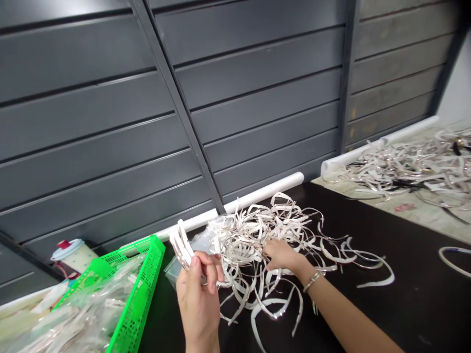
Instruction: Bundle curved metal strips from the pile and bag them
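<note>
My left hand (200, 284) is closed around a small bundle of white-and-silver curved strips (181, 244), which stick up above the thumb. A tangled pile of similar thin, curved strips (243, 235) lies on the black table. My right hand (281, 255) reaches into the near side of this pile with its fingers bent together. Its fingertips are among the strips, and what they grip cannot be made out. Under the pile's left side, partly covered, is a clear plastic bag (202, 240).
On the left stands a green basket (138, 299) filled with clear bags of strips (84, 318). Behind it is a cup with a red-topped lid (75, 255). More strips (415, 164) cover the pale surface at right. White tubes (272, 189) run along the grey panelled wall (265, 88).
</note>
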### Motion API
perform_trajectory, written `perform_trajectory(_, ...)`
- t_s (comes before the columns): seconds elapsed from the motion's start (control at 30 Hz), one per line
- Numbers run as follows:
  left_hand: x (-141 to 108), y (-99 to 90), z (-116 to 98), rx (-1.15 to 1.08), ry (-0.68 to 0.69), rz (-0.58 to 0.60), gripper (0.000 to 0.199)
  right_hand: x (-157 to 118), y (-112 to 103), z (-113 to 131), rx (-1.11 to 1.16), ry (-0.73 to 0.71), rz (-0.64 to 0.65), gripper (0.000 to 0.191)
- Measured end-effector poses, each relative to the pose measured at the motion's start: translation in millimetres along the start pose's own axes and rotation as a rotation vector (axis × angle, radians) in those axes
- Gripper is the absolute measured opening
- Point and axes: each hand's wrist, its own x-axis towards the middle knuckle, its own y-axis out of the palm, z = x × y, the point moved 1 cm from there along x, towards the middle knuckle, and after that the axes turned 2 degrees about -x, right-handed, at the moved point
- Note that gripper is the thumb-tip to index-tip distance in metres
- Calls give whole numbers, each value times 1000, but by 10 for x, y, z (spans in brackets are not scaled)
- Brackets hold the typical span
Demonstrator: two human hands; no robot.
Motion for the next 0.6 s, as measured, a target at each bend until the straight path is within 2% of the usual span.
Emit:
perform_trajectory(0.1,3,-5,2,-1,-10,6,24,112,195,73,29,41,-39,24)
perform_trajectory(0.17,3,-4,3,0,-19,12,24,156,243,75,77,47,-70,21)
perform_trajectory(0.33,6,11,7,20,-36,8,25,194,140,-42,246,27,-136,34)
perform_trajectory(0.4,3,15,8,26,-33,7,25,176,56,-79,449,-25,-158,40)
perform_trajectory(0.47,-1,16,8,26,-28,8,25,126,-38,-81,780,-85,-197,44)
perform_trajectory(0.6,-5,11,1,36,-45,17,25,-46,-207,11,1407,-59,-208,35)
